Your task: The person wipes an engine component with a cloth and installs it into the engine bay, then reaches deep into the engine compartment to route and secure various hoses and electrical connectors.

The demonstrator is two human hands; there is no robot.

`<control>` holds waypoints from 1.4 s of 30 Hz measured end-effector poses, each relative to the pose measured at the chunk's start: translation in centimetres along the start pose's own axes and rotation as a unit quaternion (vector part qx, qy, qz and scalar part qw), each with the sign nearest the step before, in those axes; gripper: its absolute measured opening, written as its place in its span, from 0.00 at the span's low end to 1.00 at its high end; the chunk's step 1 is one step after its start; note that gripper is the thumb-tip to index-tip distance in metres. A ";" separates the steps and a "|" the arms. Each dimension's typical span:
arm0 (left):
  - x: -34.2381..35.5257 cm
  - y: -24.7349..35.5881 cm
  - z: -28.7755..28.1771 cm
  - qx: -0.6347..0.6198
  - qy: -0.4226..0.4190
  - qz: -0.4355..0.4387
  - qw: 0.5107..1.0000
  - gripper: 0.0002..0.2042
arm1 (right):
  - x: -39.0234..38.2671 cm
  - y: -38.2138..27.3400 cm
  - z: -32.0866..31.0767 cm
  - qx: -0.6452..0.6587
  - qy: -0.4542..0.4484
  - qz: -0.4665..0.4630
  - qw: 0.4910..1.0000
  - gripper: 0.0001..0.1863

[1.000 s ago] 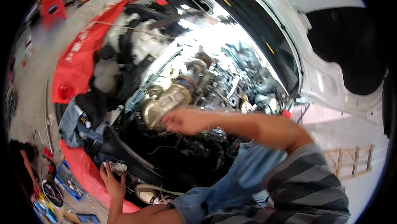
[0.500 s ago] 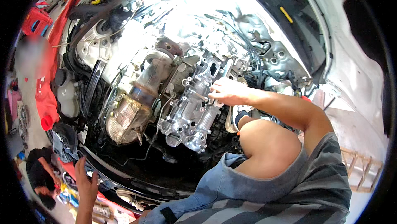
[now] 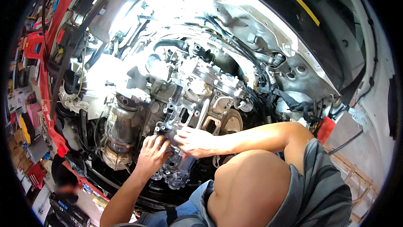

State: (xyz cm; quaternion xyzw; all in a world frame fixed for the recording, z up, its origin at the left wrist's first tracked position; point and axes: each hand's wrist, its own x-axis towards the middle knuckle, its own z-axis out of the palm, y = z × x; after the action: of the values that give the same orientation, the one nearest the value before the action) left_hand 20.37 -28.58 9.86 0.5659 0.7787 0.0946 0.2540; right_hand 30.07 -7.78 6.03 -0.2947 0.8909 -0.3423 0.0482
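My left hand and my right hand meet on a silver cast-metal engine housing in the middle of the bay, their curled fingers gripping it close together. Bolt holes and oblong openings show along the housing's upper part. Left of my hands stands a steel exhaust canister with a wrinkled metal shield at its lower end. Above and right of them lie cast covers and brackets. My bare knee is raised beside my right forearm.
A red cover lines the left edge of the car. Hoses cross the bright back of the bay. The raised white hood curves down the right, near a wooden ladder. A person in dark clothing is at lower left.
My left hand has risen from the front edge to the housing. My right hand moved from near the exhaust, across rightward, then down onto the housing. The view has shifted over the bay.
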 end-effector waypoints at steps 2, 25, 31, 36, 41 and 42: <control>0.8 0.1 -0.5 -0.005 -0.001 0.007 1.000 0.19 | 0.6 0.9 -1.1 0.018 0.040 -0.011 0.999 0.18; 20.2 2.9 -14.5 -0.709 -0.106 -0.133 0.684 0.20 | -2.9 10.8 -21.4 0.255 0.250 0.138 0.924 0.24; 26.8 -2.3 -7.5 -0.335 0.149 -0.104 0.925 0.12 | -2.4 18.4 -17.7 0.153 0.334 0.274 0.889 0.21; 27.4 -3.1 -7.2 -0.342 0.062 -0.144 0.927 0.12 | -3.0 19.9 -16.9 0.208 0.295 0.310 0.879 0.15; 27.3 0.1 -9.2 -0.270 0.051 -0.167 0.947 0.13 | -3.7 17.7 -19.4 0.418 0.255 0.317 0.812 0.15; 26.5 0.5 -9.0 -0.267 0.132 -0.114 0.948 0.11 | -3.5 16.4 -20.4 0.491 0.229 0.299 0.786 0.17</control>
State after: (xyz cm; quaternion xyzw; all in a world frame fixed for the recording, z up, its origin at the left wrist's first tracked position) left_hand 10.11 -2.49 10.10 0.3674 0.8105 0.3435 0.3002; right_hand 19.03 15.71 10.68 0.1366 0.6313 -0.7591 0.0809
